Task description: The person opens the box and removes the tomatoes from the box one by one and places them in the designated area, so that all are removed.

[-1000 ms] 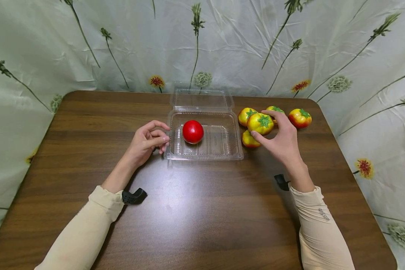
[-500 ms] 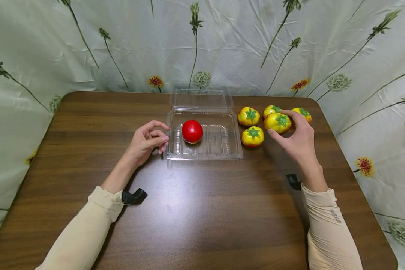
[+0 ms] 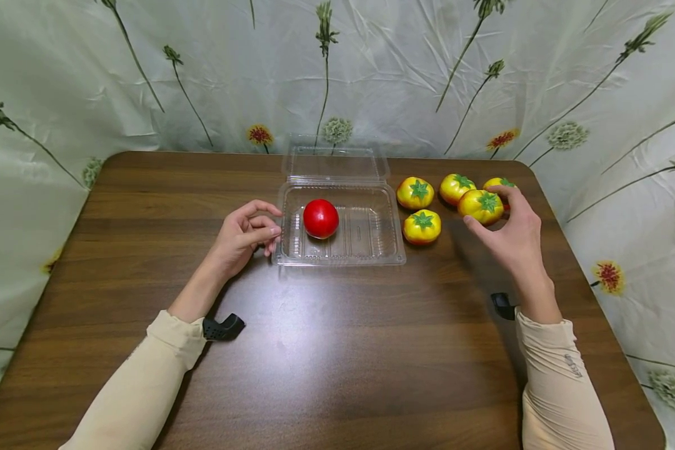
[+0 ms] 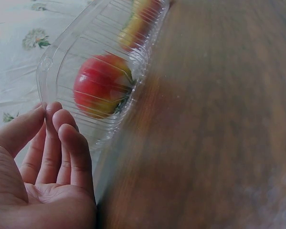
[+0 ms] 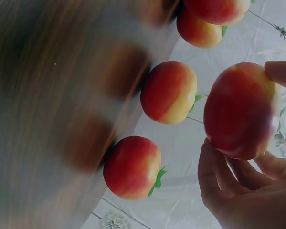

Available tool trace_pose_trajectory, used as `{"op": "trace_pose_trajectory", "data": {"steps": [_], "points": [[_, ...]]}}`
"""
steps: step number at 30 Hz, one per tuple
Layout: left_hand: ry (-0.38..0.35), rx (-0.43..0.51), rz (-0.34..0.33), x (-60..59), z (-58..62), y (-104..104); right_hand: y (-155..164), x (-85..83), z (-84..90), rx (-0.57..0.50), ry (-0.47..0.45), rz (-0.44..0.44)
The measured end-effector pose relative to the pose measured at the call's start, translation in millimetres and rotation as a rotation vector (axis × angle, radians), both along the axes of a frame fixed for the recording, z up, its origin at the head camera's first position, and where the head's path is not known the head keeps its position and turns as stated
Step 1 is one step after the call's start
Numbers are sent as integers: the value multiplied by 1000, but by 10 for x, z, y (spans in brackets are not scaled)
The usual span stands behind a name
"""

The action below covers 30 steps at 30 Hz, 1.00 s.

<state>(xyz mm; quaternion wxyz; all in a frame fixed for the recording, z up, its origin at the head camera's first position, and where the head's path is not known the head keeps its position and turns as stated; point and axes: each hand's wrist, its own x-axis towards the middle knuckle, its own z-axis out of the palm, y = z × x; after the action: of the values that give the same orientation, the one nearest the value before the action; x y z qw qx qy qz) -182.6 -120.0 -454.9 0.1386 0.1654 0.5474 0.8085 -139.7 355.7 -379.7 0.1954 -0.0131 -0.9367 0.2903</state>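
Currently: right hand (image 3: pixel 512 234) is pinching yellow tomato (image 3: pixel 480 206) in a holding grip | left hand (image 3: pixel 242 237), grip relaxed, is steadying clear tray (image 3: pixel 343 257) on counter (image 3: pixel 337 350).

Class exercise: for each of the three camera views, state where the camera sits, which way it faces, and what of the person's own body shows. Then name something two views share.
Head: above the table, looking forward and down; both hands and cream sleeves show.
Left wrist: low beside the left hand, facing the clear container holding a red tomato; fingers and palm show.
Right wrist: under the right hand, facing the yellow-red tomato it holds; fingers show.
Shared: head and left wrist both show container and red tomato.
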Motion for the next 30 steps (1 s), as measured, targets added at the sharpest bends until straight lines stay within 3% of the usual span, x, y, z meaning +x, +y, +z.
{"op": "trace_pose_trajectory", "data": {"steps": [4, 12, 30], "points": [[3, 1, -5, 8, 21, -27, -24, -27, 14, 37, -33, 20], [15, 8, -21, 35, -1, -48, -11, 4, -26, 93, -221, 80], [-23, 0, -9, 48, 29, -10, 71, 37, -93, 167, -347, 133]]}}
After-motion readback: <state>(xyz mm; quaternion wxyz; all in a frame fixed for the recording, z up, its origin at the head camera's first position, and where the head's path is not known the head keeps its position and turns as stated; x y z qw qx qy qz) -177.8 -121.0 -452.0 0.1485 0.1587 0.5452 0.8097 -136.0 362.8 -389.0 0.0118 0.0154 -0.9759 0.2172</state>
